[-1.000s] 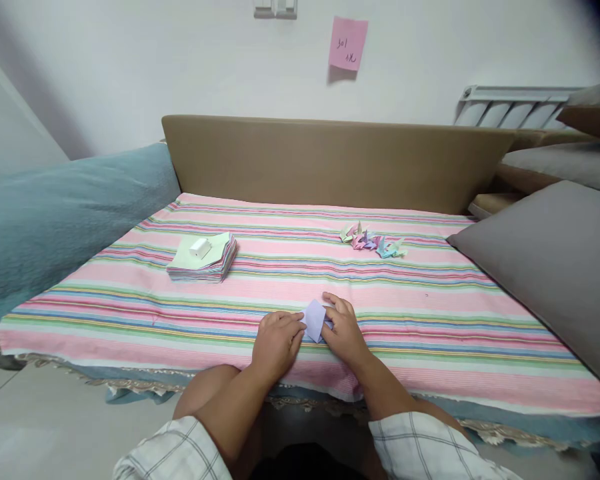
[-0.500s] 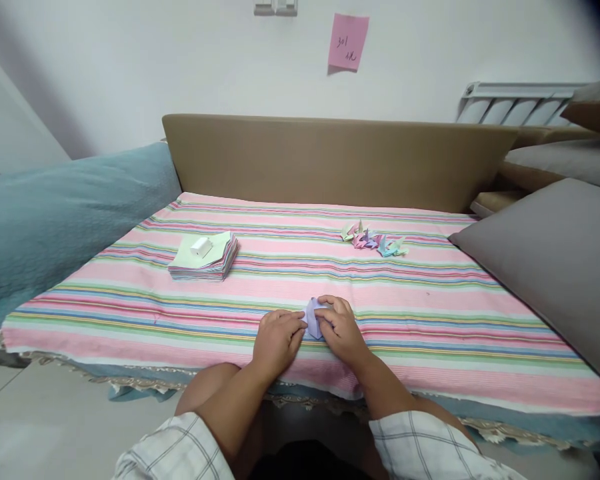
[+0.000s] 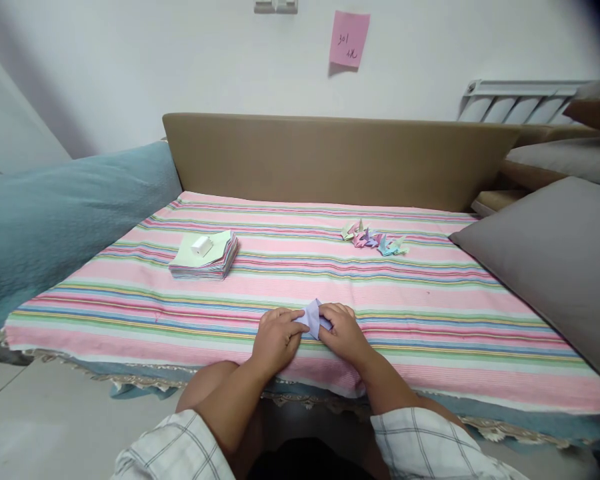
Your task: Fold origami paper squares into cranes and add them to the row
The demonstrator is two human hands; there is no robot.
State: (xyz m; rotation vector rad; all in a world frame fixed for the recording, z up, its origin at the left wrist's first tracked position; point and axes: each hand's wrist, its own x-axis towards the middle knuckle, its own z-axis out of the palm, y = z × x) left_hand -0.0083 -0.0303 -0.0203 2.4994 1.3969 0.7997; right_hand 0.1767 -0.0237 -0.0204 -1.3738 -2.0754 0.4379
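A small piece of lavender origami paper, partly folded, lies on the striped cloth between my hands. Its left edge is pinched under the fingers and thumb of my left hand. On the other side, my right hand has its thumb and fingers closed on the right part of the paper. One fold stands up in the middle, and both ends of the sheet are partly hidden by my fingers. Beyond my right hand sits a cluster of several folded paper cranes in green, pink, purple and blue.
A stack of coloured paper sheets lies at the left, with a small white block on top. The pink striped cloth covers the seat. A grey cushion leans at the right, a blue-covered armrest at the left.
My right fingers have shifted on the lavender paper, and its middle fold now opens wider and shows more surface. My left hand stays nearly in place.
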